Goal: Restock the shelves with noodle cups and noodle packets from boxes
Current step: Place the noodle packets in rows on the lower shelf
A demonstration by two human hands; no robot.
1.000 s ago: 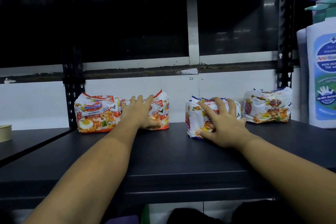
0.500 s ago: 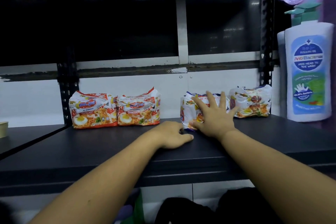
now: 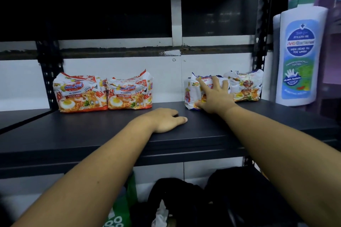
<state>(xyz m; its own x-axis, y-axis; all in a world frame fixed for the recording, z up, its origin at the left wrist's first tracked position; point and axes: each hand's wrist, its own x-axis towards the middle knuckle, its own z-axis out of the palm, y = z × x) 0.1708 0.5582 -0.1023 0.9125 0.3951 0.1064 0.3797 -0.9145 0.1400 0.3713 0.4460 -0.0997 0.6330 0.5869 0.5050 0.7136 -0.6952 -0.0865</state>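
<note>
1. Right now the right hand presses spread, straight fingers against a white packet standing at the back of the shelf.
2. The left hand rests loose on the shelf, grasping nothing.
3. Two red packets stand along the shelf's back left.

The left red noodle pack and the second red noodle pack each read "MI GORENG" and "Perisa ASLI PEDAS"; their brand lettering is too blurred to read. The white pump bottle carries a label reading "Anti-Bacterial" and "KIDS HEAD TO TOE WASH".
</note>
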